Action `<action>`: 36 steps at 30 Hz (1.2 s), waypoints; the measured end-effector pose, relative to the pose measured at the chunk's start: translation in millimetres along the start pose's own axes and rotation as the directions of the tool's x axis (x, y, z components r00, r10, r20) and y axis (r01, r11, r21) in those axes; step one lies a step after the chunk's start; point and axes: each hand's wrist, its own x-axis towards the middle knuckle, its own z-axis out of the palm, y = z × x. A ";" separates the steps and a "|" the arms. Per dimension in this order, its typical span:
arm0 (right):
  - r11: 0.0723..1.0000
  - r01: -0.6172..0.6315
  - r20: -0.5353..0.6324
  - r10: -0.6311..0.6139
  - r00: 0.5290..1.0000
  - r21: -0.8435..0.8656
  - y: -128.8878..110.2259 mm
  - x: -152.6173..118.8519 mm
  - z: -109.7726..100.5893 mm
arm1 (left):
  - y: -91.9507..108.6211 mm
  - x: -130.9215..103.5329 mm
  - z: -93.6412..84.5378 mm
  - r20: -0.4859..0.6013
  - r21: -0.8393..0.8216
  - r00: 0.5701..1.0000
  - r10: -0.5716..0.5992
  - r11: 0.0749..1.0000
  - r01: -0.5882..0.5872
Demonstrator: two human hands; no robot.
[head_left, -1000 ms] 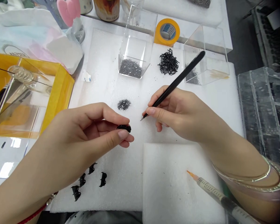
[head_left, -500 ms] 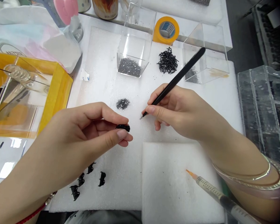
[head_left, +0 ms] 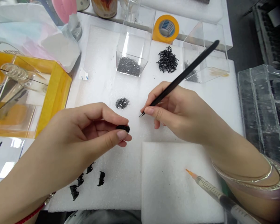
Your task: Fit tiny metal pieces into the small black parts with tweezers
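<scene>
Black glossy small piece [head_left: 123, 128] pinched between thumb and fingers of left hand [head_left: 84, 130], over white foam sheet [head_left: 123, 174]. Right hand [head_left: 177, 109] has fingers clamped on slim black tweezers [head_left: 184, 74], tip near the piece, apart. Shaft crosses in front of clear acrylic bin [head_left: 213, 63]. Dark shiny sliver pile [head_left: 122, 103] beyond left fingertips; orange tape roll [head_left: 165, 29] farther back. Small black jagged pieces [head_left: 101, 179] near left wrist.

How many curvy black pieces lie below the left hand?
4: lowest piece, middle piece, top piece in a row; right piece apart. The left hand may hide more.
</scene>
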 end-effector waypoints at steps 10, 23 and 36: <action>0.999 0.028 -0.036 -0.029 0.999 -0.028 0.8 -2.1 0.2 | -0.2 -0.5 0.8 0.056 -0.015 0.998 0.011 1.000 -0.010; 0.999 -0.011 -0.052 0.013 0.999 0.037 0.0 2.0 -0.2 | -3.5 -1.5 0.5 0.054 0.022 0.997 0.050 0.998 -0.051; 0.999 0.004 -0.041 -0.002 0.999 0.050 -0.4 2.4 -0.4 | -2.2 0.0 1.5 0.045 0.058 0.998 0.048 0.997 -0.051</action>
